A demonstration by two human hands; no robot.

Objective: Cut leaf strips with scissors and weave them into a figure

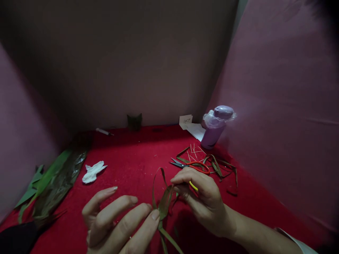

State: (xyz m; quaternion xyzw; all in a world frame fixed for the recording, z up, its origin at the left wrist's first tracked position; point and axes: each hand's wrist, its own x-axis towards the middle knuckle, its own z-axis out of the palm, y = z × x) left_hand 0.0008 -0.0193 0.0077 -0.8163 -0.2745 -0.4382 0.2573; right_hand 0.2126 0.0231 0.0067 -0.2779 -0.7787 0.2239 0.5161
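Between my two hands is a folded piece of green-brown leaf strip [164,206], with a thin loop standing up from it and long ends hanging below. My left hand [124,222] pinches its left side between thumb and a finger, the other fingers spread apart. My right hand [203,203] pinches the tip of a strip on the upper right side. Just beyond my right hand lie scissors with red handles [203,168], blades pointing left. Something yellow [194,186] shows partly behind my right fingers; I cannot make out what it is.
Loose leaf strips [215,165] and several thin sticks [194,155] lie to the right. Behind them stand a purple bottle [213,135] topped with plastic film and white cards [196,130]. A crumpled tissue [93,172], large leaves [57,183] and a syringe [103,131] are left. Walls enclose the red cloth.
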